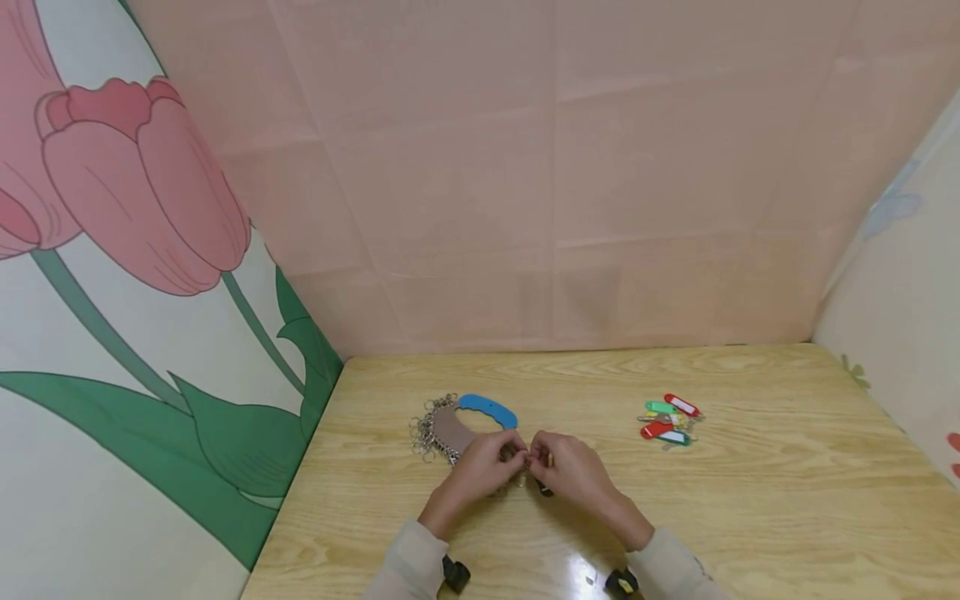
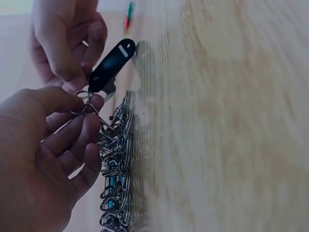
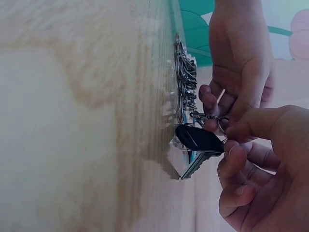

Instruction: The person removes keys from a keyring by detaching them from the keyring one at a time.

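Close together at the front of the key holder, both hands work on a small metal key ring [image 2: 83, 94]. The left hand [image 1: 483, 467] pinches the ring between thumb and fingertips, beside a clasp of the holder. The right hand [image 1: 573, 471] pinches it from the other side, thumb against index finger. From the ring hang a black key tag [image 2: 112, 65] and a silver key [image 3: 199, 163]. Lying on the table, the holder has a brown curved plate [image 1: 452, 429], a blue grip [image 1: 489, 408] and a fringe of metal clasps and rings [image 1: 426, 429]. The left hand partly hides it.
To the right on the wooden table [image 1: 787, 500] lies a small pile of keys with red, green, yellow and blue tags [image 1: 660, 429]. A pink sheet [image 1: 562, 208] stands behind the table's far edge, and a tulip-printed panel [image 1: 142, 192] borders the left side.
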A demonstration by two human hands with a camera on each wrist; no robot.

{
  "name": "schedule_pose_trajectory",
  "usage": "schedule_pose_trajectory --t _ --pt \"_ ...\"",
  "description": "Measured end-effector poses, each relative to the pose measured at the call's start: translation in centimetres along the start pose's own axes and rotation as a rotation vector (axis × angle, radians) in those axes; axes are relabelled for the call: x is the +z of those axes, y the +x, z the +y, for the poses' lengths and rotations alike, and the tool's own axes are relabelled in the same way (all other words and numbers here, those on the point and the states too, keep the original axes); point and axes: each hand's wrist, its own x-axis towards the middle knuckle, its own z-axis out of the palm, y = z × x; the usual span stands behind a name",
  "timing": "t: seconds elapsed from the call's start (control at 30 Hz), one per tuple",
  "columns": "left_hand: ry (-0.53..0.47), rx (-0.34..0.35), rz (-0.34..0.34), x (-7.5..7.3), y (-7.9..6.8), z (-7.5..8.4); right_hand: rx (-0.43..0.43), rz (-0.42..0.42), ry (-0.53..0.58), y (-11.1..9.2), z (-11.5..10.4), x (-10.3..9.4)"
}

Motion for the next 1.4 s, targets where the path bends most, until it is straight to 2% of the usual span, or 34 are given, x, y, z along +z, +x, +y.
schedule_pose_trajectory --t 0.57,0.87,1.4 --pt "0.018 0.002 0.015 -0.04 -0.04 -0.02 -0.058 0.025 0.003 -0.16 0.19 -0.11" --pt "0.017 -0.002 0.024 0.0 -0.01 -0.04 0.021 -0.006 -0.003 -0.2 0.12 -0.01" --pt "-0.02 0.008 0.013 -0.05 -0.09 -0.21 0.062 0.007 -0.007 0.02 -0.12 0.42"
